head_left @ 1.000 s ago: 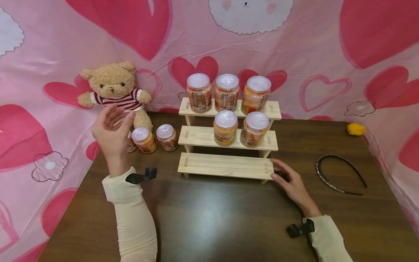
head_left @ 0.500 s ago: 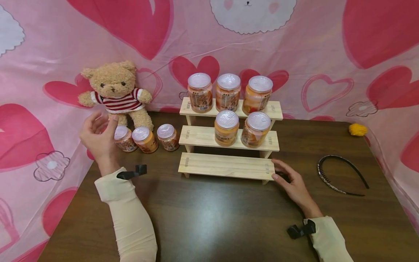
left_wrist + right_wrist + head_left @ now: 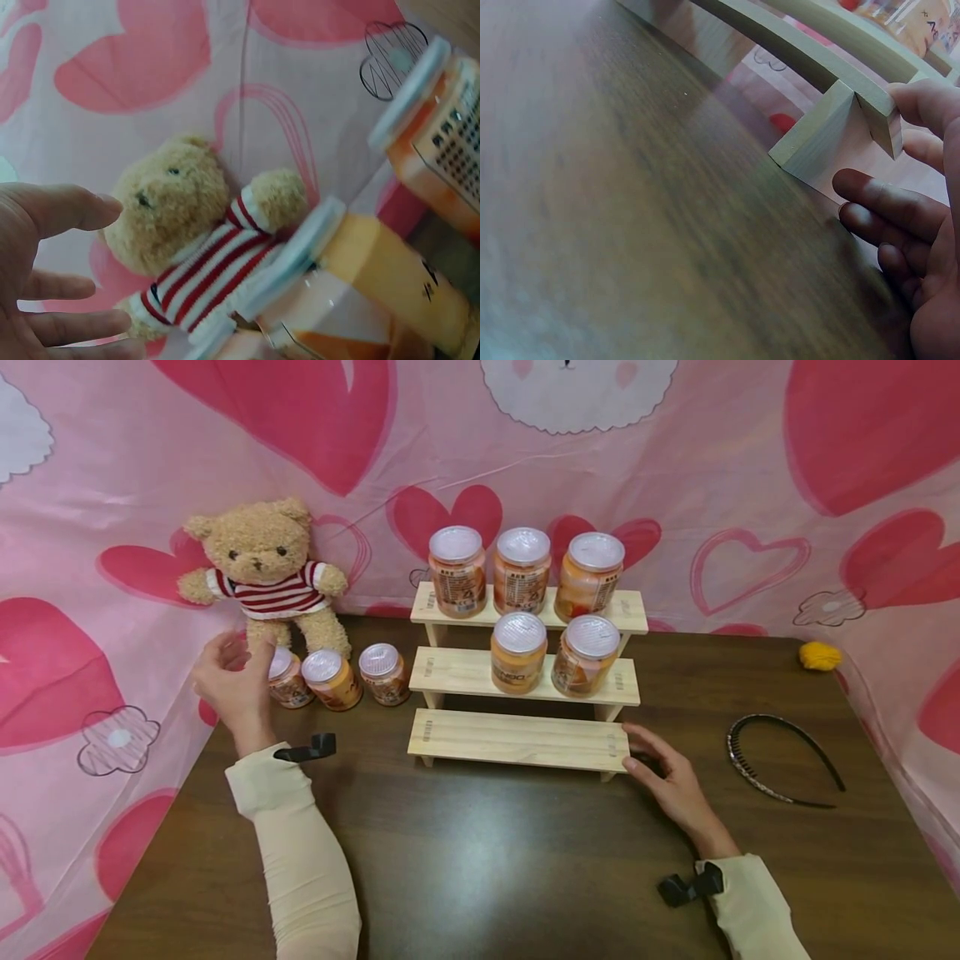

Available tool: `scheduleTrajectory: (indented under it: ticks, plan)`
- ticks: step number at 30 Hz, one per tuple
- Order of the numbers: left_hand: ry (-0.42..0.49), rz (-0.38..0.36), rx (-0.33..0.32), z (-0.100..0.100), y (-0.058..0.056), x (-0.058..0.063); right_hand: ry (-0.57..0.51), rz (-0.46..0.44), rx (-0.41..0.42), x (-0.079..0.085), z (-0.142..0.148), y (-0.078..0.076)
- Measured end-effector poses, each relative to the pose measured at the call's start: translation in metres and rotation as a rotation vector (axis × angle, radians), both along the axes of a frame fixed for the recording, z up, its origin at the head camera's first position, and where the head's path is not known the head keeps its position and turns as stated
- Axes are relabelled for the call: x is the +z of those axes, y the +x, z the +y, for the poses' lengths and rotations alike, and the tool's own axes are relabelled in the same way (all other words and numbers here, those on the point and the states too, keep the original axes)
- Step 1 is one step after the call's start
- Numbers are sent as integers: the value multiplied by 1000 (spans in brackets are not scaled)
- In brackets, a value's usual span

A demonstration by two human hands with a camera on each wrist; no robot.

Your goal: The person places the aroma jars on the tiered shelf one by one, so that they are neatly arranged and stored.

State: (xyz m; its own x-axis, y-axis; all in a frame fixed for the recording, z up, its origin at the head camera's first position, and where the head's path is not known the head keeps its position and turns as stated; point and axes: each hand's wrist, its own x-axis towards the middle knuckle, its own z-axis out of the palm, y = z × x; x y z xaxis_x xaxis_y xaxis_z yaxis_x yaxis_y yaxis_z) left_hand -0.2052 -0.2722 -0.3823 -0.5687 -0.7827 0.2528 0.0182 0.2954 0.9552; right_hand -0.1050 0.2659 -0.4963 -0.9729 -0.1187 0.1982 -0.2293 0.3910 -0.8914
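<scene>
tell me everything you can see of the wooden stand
The wooden stand is pale, with visible grain and three stepped planks on short supports. It stands upright on the dark table. Three jars occupy the top plank; two more jars stand on the middle one, leaving its left end bare; the bottom plank bears no jars. The right grip touches the bottom plank's right end.

Jars (image 3: 517, 677): orange and amber, dark print.
Jar lids (image 3: 520, 633): silvery white, gridded on some.
Stand (image 3: 517, 739): pale yellow wood, dark marks near tier ends.
Bear (image 3: 258, 539): tan.
Sweater (image 3: 273, 599): dark red and white stripes.
Backdrop (image 3: 600, 477): pink; deeper pink and red hearts, outlined flowers.
Table (image 3: 465, 860): dark brown, wood-grained.
Sleeves (image 3: 307, 868): cream.
Wrist straps (image 3: 675, 892): black.
Headband (image 3: 761, 788): black, speckling possibly silver, too small for certainty.
Fuzzy bundle (image 3: 820, 656): yellow.
</scene>
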Motion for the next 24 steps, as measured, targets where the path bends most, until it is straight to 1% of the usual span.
scheduleTrajectory:
  ticks: [7,10,13,18,21,24]
  plan:
    - [-29,-108,34,-7,-1,-9,-9,3,1,0,-1,0]
    - [-30,-149,30,-10,-3,-14,-7,-4,-2,0,0,0]
    - [-54,-223,10,-11,-4,-19,-2,-4,-4,0,0,-1]
    - [-97,-401,-49,-12,-3,-23,5,-2,-3,0,0,-1]
    - [-110,-452,-82,-14,-2,-25,4,-2,-1,0,0,-1]
    - [-119,-459,-99,-16,-2,-28,2,-2,0,0,0,-1]
